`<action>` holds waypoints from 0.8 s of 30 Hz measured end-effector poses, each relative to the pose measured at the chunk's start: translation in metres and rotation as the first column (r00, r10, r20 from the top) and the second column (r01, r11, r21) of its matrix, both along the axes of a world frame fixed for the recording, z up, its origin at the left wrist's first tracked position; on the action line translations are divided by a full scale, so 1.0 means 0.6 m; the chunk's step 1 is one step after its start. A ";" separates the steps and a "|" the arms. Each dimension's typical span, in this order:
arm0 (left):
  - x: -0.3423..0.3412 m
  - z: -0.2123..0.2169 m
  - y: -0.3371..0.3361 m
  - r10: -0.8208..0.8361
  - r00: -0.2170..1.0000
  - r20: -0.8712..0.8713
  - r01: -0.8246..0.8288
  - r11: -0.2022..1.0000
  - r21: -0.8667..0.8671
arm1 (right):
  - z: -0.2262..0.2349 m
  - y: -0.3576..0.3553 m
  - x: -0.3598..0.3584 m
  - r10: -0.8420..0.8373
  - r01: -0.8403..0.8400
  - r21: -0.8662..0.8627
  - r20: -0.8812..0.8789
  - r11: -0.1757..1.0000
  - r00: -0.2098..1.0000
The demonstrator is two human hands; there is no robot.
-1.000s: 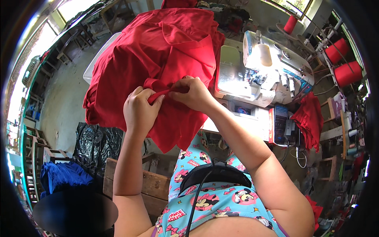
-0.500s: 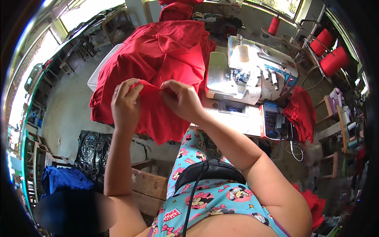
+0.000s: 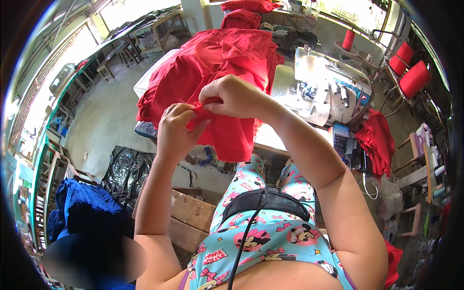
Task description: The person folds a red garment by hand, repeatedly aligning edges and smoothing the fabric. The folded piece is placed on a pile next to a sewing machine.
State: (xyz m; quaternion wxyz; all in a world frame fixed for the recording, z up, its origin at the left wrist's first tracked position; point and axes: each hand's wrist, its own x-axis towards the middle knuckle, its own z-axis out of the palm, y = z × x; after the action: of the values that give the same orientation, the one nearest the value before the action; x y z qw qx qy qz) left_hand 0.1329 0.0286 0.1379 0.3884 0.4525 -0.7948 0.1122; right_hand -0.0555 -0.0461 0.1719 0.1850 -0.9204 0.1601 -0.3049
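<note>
Both my hands are closed on the edge of a red fabric piece [image 3: 234, 137], which hangs down toward my knees. My left hand [image 3: 179, 125] pinches it between thumb and fingers. Just right of it and a little higher, my right hand [image 3: 232, 96] grips the same edge, with its fingertips partly hidden behind the hand. Beneath and beyond lies a large heap of red cloth [image 3: 208, 55], spread over a white container [image 3: 144, 87] whose side shows at the left. To the right of the heap stands a sewing machine [image 3: 333, 89] under a bright lamp.
Red thread cones [image 3: 414, 79] sit on a stand at the far right. More red cloth [image 3: 376, 142] hangs beside the machine table. Left of me are a wooden box [image 3: 193, 212], a black plastic bag [image 3: 126, 169] and blue cloth [image 3: 89, 205]. Benches [image 3: 108, 65] line the far left.
My hands have come closer together, the right one moving up and over beside the left. The held fabric has shifted with them. The whole view has swung slightly left.
</note>
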 end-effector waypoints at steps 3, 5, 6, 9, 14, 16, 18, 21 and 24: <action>-0.010 -0.025 -0.004 0.025 0.994 -0.109 -0.028 0.999 -0.026 | 0.001 -0.018 -0.009 -0.004 0.004 0.084 -0.001 0.996 1.000; -0.030 -0.035 -0.005 0.016 0.965 -0.261 -0.022 1.000 -0.021 | 0.000 -0.025 -0.014 -0.019 0.021 0.130 -0.011 0.991 1.000; -0.035 -0.037 -0.003 0.019 0.944 -0.330 -0.026 1.000 -0.018 | 0.000 -0.028 -0.013 -0.019 0.020 0.152 -0.010 0.988 1.000; -0.042 -0.041 -0.004 0.017 0.947 -0.322 -0.081 0.979 -0.185 | -0.005 -0.037 -0.011 0.003 -0.010 0.205 0.035 0.979 0.999; -0.044 -0.048 -0.009 0.051 0.946 -0.321 -0.145 0.950 -0.275 | -0.015 -0.040 -0.011 -0.005 -0.013 0.224 0.078 0.974 0.997; -0.046 -0.050 -0.008 0.033 0.928 -0.371 -0.133 0.960 -0.247 | -0.015 -0.035 -0.010 -0.025 0.006 0.215 0.086 0.977 0.996; -0.047 -0.055 -0.007 0.005 0.891 -0.453 -0.100 0.978 -0.186 | -0.014 -0.027 -0.013 -0.059 0.042 0.215 0.071 0.976 0.996; -0.047 -0.058 -0.007 -0.011 0.872 -0.490 -0.085 0.981 -0.174 | -0.018 -0.020 -0.015 -0.063 0.043 0.176 0.111 0.983 0.992; -0.048 -0.057 -0.003 0.011 0.845 -0.535 -0.071 0.993 -0.093 | -0.017 -0.011 -0.018 -0.076 0.059 0.172 0.097 0.983 0.992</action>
State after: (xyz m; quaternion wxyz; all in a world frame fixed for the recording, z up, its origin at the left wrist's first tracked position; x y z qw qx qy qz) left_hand 0.1044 0.0268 0.1039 0.6155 0.4609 -0.6385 0.0336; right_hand -0.0663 -0.0527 0.1618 0.2597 -0.8785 0.2066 -0.3437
